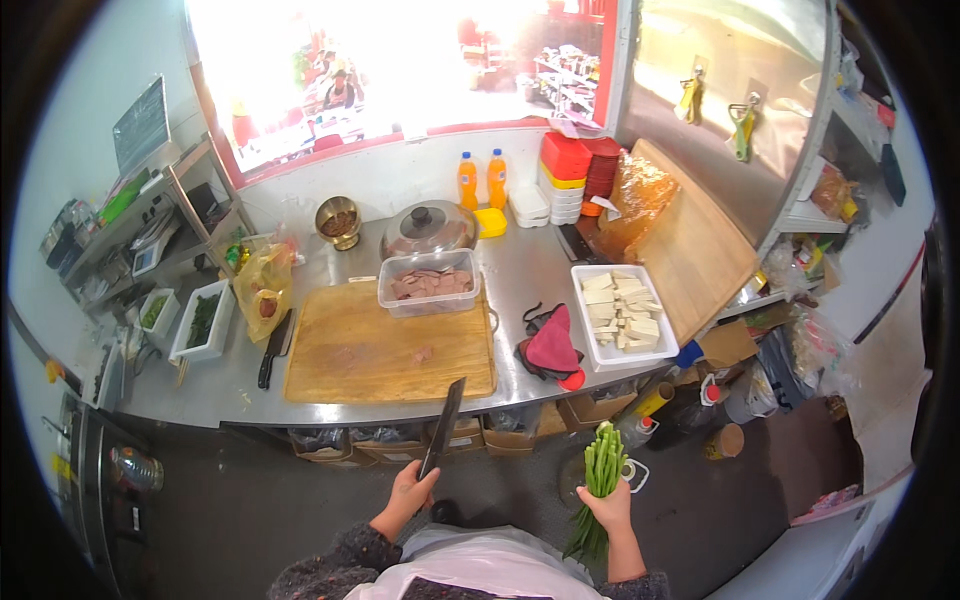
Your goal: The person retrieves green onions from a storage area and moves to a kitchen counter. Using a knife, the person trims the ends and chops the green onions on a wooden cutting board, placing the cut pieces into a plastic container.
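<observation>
My left hand (409, 493) grips a kitchen knife (447, 421), its dark blade pointing up and away, tip near the counter's front edge. In my right hand (611, 504) is a bunch of green leafy vegetable stalks (602, 459), cut ends up and leaves hanging below. Beyond the knife lies a wooden cutting board (375, 337) with a small scrap of sliced meat (423, 355) on it. A clear plastic container (428, 306) of pinkish meat slices rests on the board's far right corner. Beside the board's left edge lies a second, black-handled knife (275, 348).
A white tray of cut tofu (625, 315) and a pink and dark cloth (553, 343) lie on the right. A large lid (427, 229), orange bottles (467, 181) and a brass-coloured bowl (338, 223) stand behind. Leaning boards (697, 240) flank the tofu. Cardboard boxes (390, 448) sit below the counter.
</observation>
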`<act>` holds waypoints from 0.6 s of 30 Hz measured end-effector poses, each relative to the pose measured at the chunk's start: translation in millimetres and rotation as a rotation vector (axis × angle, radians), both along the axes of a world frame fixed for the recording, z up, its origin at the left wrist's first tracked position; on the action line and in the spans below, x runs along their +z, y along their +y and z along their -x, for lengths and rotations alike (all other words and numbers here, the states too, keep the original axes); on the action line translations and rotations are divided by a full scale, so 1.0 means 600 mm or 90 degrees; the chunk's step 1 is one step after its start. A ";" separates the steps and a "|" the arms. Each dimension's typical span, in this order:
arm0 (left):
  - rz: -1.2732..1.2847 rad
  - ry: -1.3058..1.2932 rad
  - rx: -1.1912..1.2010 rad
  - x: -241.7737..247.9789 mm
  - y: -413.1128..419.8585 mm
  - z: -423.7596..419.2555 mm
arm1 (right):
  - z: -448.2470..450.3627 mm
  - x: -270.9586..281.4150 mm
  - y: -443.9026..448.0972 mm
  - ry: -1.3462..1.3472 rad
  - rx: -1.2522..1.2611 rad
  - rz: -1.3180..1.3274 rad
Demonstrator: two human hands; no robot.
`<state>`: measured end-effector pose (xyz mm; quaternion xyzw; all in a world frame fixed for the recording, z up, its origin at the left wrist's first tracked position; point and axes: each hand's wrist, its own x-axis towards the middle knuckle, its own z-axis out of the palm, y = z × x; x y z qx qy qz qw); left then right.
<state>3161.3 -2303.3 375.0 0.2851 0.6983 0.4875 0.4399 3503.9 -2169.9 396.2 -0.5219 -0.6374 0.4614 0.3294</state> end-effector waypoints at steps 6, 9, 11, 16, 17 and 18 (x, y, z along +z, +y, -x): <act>0.033 0.102 -0.030 -0.041 0.130 0.060 | 0.001 -0.012 0.007 0.001 -0.030 0.020; 0.029 0.095 -0.015 -0.065 0.179 0.097 | 0.000 -0.010 0.015 0.006 -0.075 0.067; 0.041 0.068 -0.005 -0.081 0.202 0.124 | 0.006 -0.009 0.030 -0.017 -0.099 0.082; 0.073 0.022 0.053 -0.113 0.193 0.195 | 0.065 -0.009 0.091 -0.053 -0.117 0.059; 0.078 0.025 0.062 -0.116 0.189 0.210 | 0.081 -0.006 0.107 -0.057 -0.099 0.050; 0.089 0.035 0.073 -0.118 0.182 0.226 | 0.100 -0.002 0.125 -0.063 -0.082 0.053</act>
